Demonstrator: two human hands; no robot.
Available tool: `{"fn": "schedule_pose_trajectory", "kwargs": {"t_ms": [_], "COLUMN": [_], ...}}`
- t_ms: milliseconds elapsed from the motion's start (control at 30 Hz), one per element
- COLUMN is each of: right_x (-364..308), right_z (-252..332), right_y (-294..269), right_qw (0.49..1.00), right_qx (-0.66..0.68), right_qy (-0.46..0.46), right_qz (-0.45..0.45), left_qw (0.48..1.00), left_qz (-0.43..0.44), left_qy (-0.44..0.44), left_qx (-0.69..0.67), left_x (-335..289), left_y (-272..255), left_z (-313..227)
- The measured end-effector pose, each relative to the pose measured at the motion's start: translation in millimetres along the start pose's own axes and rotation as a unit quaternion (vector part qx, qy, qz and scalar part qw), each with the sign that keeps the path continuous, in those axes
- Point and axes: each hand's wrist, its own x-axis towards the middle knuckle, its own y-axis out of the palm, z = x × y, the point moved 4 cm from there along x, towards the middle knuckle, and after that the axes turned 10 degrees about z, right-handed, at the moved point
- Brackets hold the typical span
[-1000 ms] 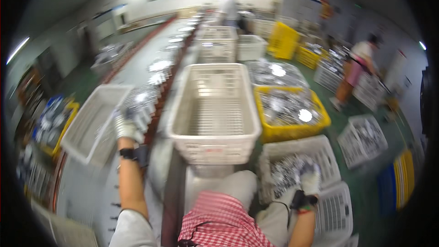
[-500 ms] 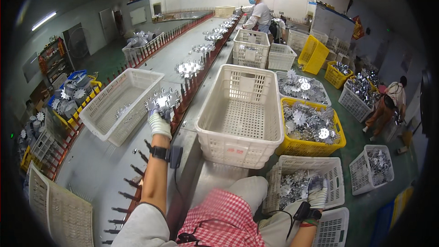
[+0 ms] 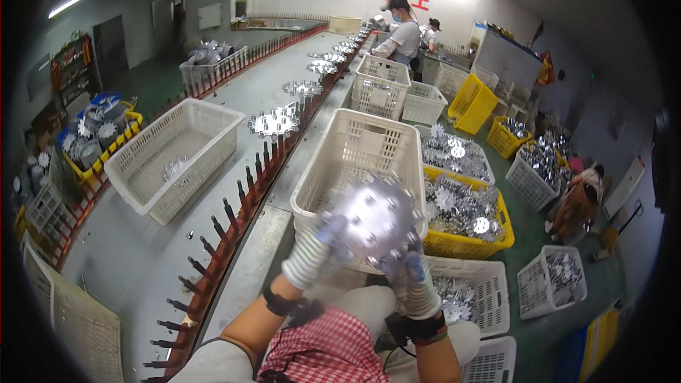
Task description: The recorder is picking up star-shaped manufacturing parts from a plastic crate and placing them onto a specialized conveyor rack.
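Note:
A round shiny metal disc with short pegs around its rim (image 3: 374, 214) is held up in front of me, over the near end of the large white crate (image 3: 308, 188). My left hand (image 3: 317, 248), in a striped glove, is closed on the disc's left edge. At its lower right edge, the gloved fingers of my right hand (image 3: 417, 280) are closed, partly smeared by motion. To the left runs a conveyor with a row of upright dark pins (image 3: 228, 213). A similar pegged disc (image 3: 275, 122) sits on the pins farther up.
A white crate (image 3: 145, 195) stands on the grey conveyor table. On my right are a yellow crate of metal parts (image 3: 505, 230), a white crate (image 3: 493, 305) and several others. People stand farther along the line (image 3: 406, 35), and another bends at the right (image 3: 578, 198).
My left hand has lifted a disc off the conveyor pins and brought it right, before me. My right hand has come up from the crate of metal parts to the disc.

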Motion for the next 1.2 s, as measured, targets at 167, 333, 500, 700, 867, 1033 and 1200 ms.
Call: {"fn": "schedule_pose_trajectory", "kwargs": {"t_ms": [167, 333, 500, 700, 867, 1033, 1200], "right_x": [51.5, 146.8, 236.8, 237.6, 258.5, 214.0, 182.3], "right_z": [5.4, -18.1, -82.4, -148.0, -143.9, -172.0, -190.2], "right_y": [9.4, 34.4, 94.8, 140.0, 86.8, 110.0, 132.5], "right_qw": [0.992, 0.978, 0.751, 0.505, 0.867, 0.927, 0.925], "right_qx": [-0.064, -0.185, -0.596, -0.799, -0.450, -0.241, 0.046], "right_qy": [0.102, 0.076, -0.187, -0.118, 0.009, 0.277, 0.361], "right_qz": [-0.042, 0.052, 0.214, 0.303, 0.215, 0.081, 0.106], "left_qw": [0.996, 0.707, 0.696, 0.923, 0.944, 0.919, 0.882], "left_qz": [-0.013, -0.134, -0.054, -0.146, -0.185, -0.123, -0.110], "left_qy": [0.038, 0.183, 0.065, 0.130, 0.161, 0.133, 0.204], "left_qx": [0.076, 0.670, 0.713, 0.332, 0.218, 0.349, 0.411], "left_x": [26.2, 39.3, 45.8, 47.6, 49.0, 17.6, -7.0], "left_y": [-28.4, -71.7, -57.2, -74.1, -59.9, -74.9, -65.2], "left_z": [46.3, 61.8, 75.8, 77.7, 69.7, 100.3, 78.9]}}
